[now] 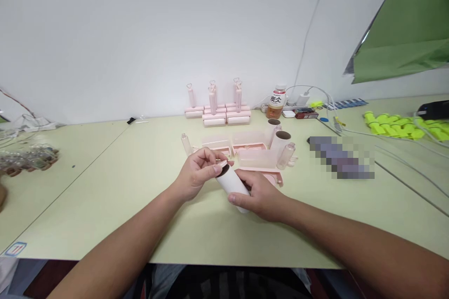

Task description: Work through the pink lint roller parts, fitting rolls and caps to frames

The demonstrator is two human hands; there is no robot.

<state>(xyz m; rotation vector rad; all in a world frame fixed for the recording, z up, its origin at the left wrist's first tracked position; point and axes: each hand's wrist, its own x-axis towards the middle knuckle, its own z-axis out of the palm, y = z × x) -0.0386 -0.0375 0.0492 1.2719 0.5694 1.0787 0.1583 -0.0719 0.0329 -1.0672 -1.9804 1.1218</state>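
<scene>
My right hand is wrapped round a white lint roller refill, held tilted above the table with its hollow brown end toward my left hand. A small pale pink piece is pinched between the thumb and fingers of my left hand, right at the roll's open mouth; its exact shape is partly hidden. Just beyond my hands lie open pink cases with clear covers. Two more white rolls, one nearer, stand upright beside clear pink handles. Another handle stands at the left.
Assembled pink lint rollers stand against the wall. Right of them are a drink bottle, chargers and white cables. Neon yellow pieces and a pixelated object lie at right. Clear-wrapped small items are heaped at far left.
</scene>
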